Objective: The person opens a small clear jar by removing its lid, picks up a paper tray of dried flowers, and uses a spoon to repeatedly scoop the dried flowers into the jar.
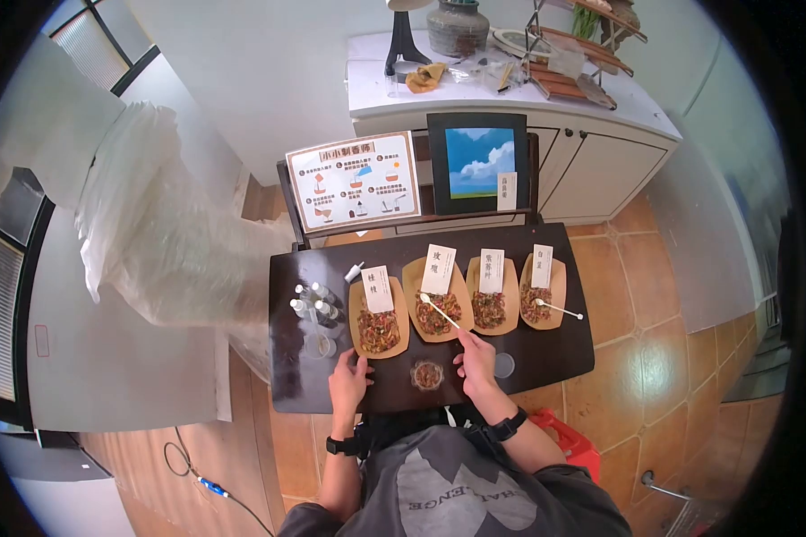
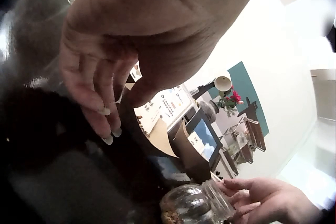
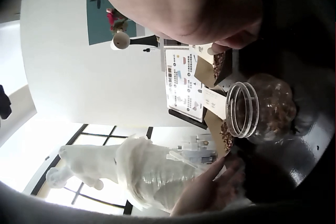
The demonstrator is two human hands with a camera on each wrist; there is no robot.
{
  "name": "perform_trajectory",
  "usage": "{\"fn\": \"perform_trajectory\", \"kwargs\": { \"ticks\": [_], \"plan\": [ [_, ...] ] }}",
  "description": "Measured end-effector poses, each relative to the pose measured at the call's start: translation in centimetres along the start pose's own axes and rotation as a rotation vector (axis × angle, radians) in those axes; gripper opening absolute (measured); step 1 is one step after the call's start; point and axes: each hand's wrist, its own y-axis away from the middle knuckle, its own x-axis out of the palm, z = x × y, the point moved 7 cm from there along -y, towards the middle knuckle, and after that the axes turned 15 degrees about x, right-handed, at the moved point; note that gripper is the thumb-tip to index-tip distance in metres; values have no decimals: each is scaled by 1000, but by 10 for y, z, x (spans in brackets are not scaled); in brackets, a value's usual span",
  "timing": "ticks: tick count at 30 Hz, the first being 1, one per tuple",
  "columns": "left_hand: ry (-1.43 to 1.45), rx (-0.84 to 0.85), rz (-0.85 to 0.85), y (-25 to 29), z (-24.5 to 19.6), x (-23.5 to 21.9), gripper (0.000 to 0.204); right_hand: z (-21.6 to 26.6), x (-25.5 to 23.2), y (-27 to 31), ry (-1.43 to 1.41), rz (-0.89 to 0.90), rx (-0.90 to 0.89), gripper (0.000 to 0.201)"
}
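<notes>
My right hand (image 1: pixel 476 362) pinches the handle of a thin long-handled spoon (image 1: pixel 441 311), whose pale bowl lies over the dried petals in the second paper tray (image 1: pixel 461 333) from the left. My left hand (image 1: pixel 349 383) is at the near edge of the leftmost paper tray (image 1: pixel 401 345), its fingers loosely bent close over the table in the left wrist view. Between both hands stands a lidless clear glass jar (image 1: pixel 427 375), partly filled with dried bits. In the right wrist view, the jar (image 3: pixel 273 108) shows its threaded open mouth.
Two more paper trays (image 1: pixel 512 322) with name cards stand to the right, the last with a white spoon (image 1: pixel 560 309). A clear round lid (image 1: pixel 504 365) lies beside my right hand. Several small bottles (image 1: pixel 322 309) stand at left. An instruction board (image 1: pixel 352 183) and framed picture (image 1: pixel 479 161) stand behind.
</notes>
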Motion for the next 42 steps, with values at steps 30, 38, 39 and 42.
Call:
{"fn": "perform_trajectory", "kwargs": {
  "ticks": [30, 38, 39, 42],
  "plan": [
    [913, -251, 119, 0, -72, 60, 64, 32, -29, 91, 355, 244, -175, 25],
    [883, -193, 114, 4, -30, 54, 61, 43, -46, 108, 548, 109, -439, 22],
    [880, -161, 113, 4, -30, 52, 60, 43, -45, 108, 592, 89, -495, 21],
    [857, -140, 105, 8, -32, 48, 58, 39, -38, 101, 610, 109, -466, 22]
  ]
}}
